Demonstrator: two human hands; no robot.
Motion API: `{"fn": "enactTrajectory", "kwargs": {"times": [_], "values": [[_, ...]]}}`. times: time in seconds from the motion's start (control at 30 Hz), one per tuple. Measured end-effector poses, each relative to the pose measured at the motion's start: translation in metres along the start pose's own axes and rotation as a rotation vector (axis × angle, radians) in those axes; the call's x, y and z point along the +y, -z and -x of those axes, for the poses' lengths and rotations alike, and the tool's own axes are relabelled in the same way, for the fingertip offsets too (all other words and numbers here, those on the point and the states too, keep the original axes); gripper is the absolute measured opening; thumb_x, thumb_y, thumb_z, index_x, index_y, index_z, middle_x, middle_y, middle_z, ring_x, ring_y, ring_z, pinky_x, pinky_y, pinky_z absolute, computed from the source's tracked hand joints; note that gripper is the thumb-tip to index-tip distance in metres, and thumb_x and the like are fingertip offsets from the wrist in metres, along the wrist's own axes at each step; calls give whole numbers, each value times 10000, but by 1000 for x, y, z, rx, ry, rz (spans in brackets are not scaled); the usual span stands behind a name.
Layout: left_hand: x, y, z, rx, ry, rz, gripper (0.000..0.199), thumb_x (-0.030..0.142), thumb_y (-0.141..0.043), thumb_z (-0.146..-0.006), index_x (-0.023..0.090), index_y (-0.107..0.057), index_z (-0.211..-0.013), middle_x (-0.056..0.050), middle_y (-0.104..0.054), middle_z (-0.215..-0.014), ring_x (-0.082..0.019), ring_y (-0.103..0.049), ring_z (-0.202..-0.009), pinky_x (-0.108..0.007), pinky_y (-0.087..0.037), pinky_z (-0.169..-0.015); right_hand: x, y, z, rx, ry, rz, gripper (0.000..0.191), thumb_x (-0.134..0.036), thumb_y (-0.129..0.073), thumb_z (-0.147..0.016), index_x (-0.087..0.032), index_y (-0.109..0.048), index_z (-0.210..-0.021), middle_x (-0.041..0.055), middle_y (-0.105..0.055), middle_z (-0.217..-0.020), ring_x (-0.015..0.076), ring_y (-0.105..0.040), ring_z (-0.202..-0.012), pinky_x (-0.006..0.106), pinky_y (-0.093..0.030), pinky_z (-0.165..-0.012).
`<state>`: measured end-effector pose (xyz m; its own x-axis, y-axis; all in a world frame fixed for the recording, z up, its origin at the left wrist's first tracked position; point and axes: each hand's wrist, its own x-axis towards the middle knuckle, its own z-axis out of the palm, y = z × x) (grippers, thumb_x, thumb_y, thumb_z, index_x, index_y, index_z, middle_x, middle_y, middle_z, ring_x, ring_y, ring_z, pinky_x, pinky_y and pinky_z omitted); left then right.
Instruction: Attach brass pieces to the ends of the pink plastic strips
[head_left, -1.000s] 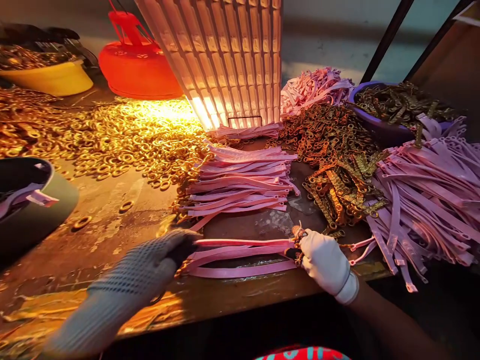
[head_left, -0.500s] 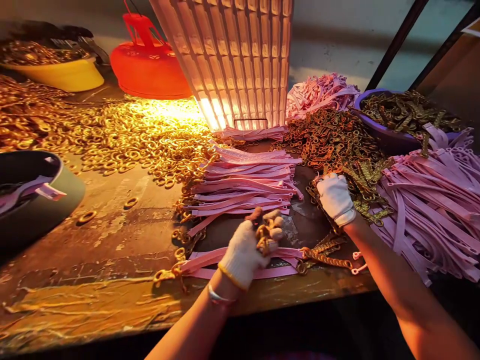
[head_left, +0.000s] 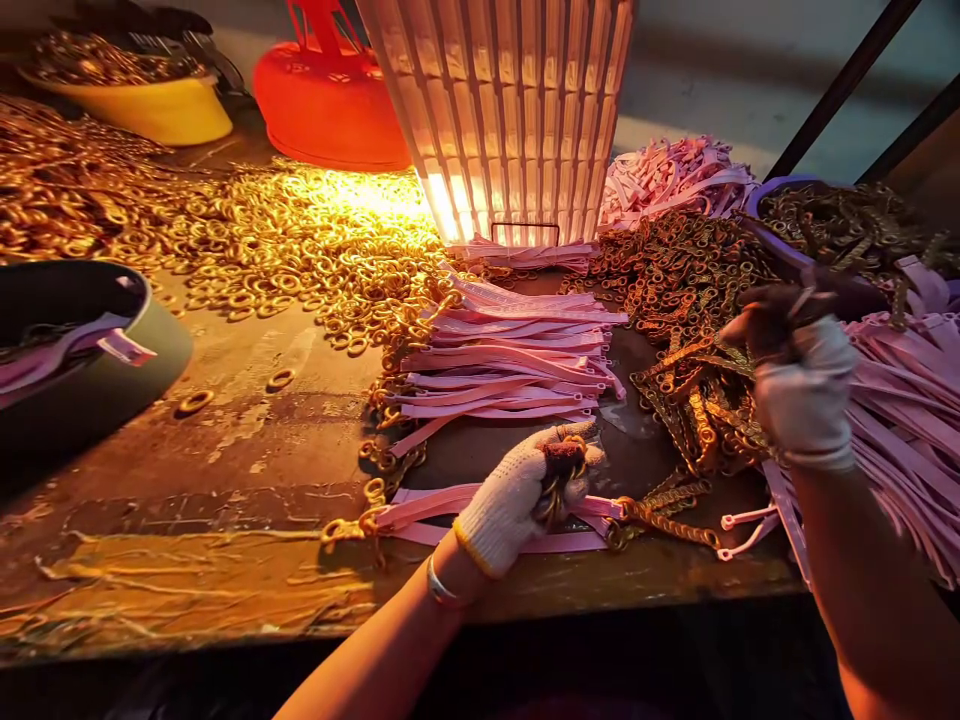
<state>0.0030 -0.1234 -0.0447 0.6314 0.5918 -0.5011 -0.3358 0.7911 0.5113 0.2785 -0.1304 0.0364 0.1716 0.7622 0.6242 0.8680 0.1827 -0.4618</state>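
Observation:
My left hand (head_left: pixel 517 490), in a white glove with dark fingertips, is closed around some gold metal links (head_left: pixel 559 480). It is over a pair of pink straps (head_left: pixel 435 500) lying near the table's front edge. Gold clasps (head_left: pixel 341 530) are at the straps' left end, and twisted gold pieces (head_left: pixel 671 520) at their right end. My right hand (head_left: pixel 802 380), also gloved, hovers between a heap of gold twisted pieces (head_left: pixel 701 420) and a pile of pink straps (head_left: pixel 892 410). Its dark fingers are bent but blurred, so what they hold, if anything, cannot be made out.
A row of pink straps (head_left: pixel 517 350) lies mid-table. Behind it stands a ribbed panel (head_left: pixel 510 120) beside a glowing red lamp (head_left: pixel 330 110). Gold rings (head_left: pixel 300 250) spread leftward. A dark bin (head_left: pixel 161 350), a yellow basin (head_left: pixel 165 110) and a purple basin (head_left: pixel 772 240) stand around.
My right hand has lifted from the gold heap and moved right, towards the pink strap pile. My left hand has stayed over the front straps, its fingers turned. The whole view has shifted slightly.

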Motion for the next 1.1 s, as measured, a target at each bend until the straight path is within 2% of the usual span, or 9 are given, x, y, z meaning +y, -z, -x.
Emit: {"fn": "enactTrajectory", "kwargs": {"times": [0.03, 0.07, 0.13, 0.27, 0.43, 0.6, 0.77, 0.9, 1.1], "values": [[-1, -2, 2, -31, -6, -20, 472, 164, -663, -818, 125, -591, -1283, -57, -693, -792, -71, -545, -462, -144, -416, -409, -15, -6, 12, -89, 39, -143, 318, -225, -436, -992, -167, -588, -1266, 108, -698, -1012, 205, -668, -979, 362, -517, -912], [-1, -3, 5, -71, -9, -48, 482, 196, -672, -829, 135, -580, -1297, -45, -676, -761, -73, -537, -466, -144, -407, -412, -29, -13, 25, -271, 106, -226, 325, -193, -480, -950, -176, -609, -1248, 100, -700, -1044, 207, -671, -1009, 353, -526, -917], [-2, -5, 13, -167, -23, -134, 459, 252, -685, -848, 147, -591, -1285, -34, -654, -731, -78, -531, -486, -147, -399, -430, -49, -29, 49, -545, 155, -272, 383, -135, -501, -906, -182, -603, -1272, 111, -681, -1186, 214, -642, -1125, 363, -498, -1001], [-4, -6, 29, -225, -36, -233, 257, 330, -720, -841, 140, -677, -1009, -25, -617, -684, -79, -494, -495, -165, -387, -448, -67, -47, 83, -795, 190, -438, 425, -133, -528, -887, -177, -564, -1308, 125, -640, -1273, 202, -614, -1164, 351, -468, -1050], [-9, -12, 39, -156, 18, -171, 243, 303, -782, -785, 163, -686, -958, -5, -575, -725, -70, -474, -557, -154, -368, -479, -76, -43, 98, -757, 124, -541, 289, -175, -513, -933, -178, -591, -1211, 101, -674, -1157, 184, -632, -1044, 313, -489, -960], [-23, -10, 42, -47, -198, -404, 414, 557, -691, -841, 153, -607, -814, 43, -452, -596, -65, -366, -496, -184, -271, -443, -84, -30, 100, -779, 49, -197, 228, -313, -491, -996, -165, -657, -946, 68, -692, -886, 174, -623, -771, 265, -442, -725], [-30, -5, 43, -44, -223, -707, 399, 544, -624, -890, 171, -583, -754, 45, -465, -523, -79, -361, -450, -211, -247, -430, -93, -21, 100, -904, 76, 153, 299, -383, -534, -978, -181, -683, -816, 54, -722, -792, 177, -638, -697, 286, -305, -602], [-31, -7, 40, -45, -187, -536, 376, 502, -724, -806, 185, -558, -688, 17, -518, -599, -94, -414, -521, -213, -317, -463, -94, -18, 99, -931, 78, 237, 362, -449, -551, -967, -193, -698, -758, 54, -730, -761, 176, -642, -670, 311, -230, -574], [-38, -5, 28, 8, -98, -366, 334, 475, -694, -823, 181, -555, -745, 37, -457, -597, -78, -405, -489, -180, -314, -429, -81, -38, 118, -859, -64, 24, 354, -395, -531, -987, -176, -650, -737, 22, -691, -700, 132, -574, -620, 267, -257, -541]]}}
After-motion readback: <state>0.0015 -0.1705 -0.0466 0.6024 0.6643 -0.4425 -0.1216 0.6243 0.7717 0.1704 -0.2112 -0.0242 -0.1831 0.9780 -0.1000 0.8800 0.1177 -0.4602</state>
